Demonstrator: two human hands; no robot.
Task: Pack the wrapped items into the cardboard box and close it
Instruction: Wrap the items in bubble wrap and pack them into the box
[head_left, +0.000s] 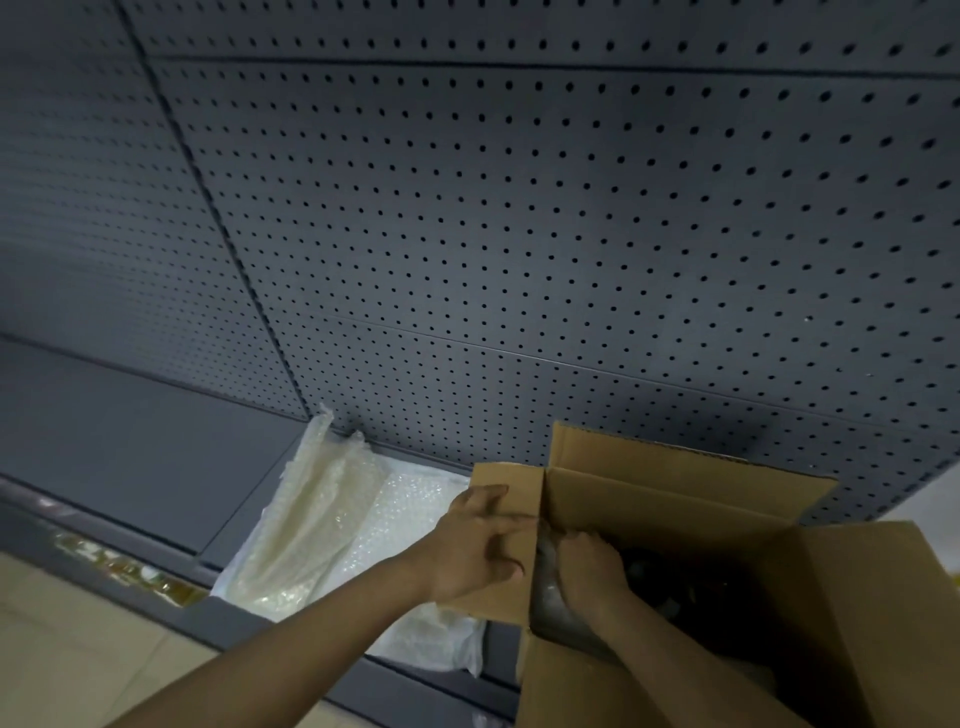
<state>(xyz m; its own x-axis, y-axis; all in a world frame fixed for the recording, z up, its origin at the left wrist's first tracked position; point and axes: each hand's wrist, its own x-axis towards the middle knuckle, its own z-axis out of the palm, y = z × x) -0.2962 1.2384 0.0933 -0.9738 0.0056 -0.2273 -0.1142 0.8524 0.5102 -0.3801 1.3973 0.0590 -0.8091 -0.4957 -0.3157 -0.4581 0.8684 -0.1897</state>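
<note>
An open cardboard box (857, 613) stands at the lower right, its flaps raised. My left hand (480, 545) rests against the outside of the box's left flap (511, 483), fingers spread over the cardboard. My right hand (589, 569) reaches inside the box along its left wall and presses on a bubble-wrapped item (550, 597) there. The box's interior is dark and other contents are hard to make out.
A pile of bubble wrap sheets (332, 530) lies on the grey shelf (130, 457) left of the box. A dark perforated back panel (519, 234) rises behind. Tan floor (78, 649) shows at the lower left.
</note>
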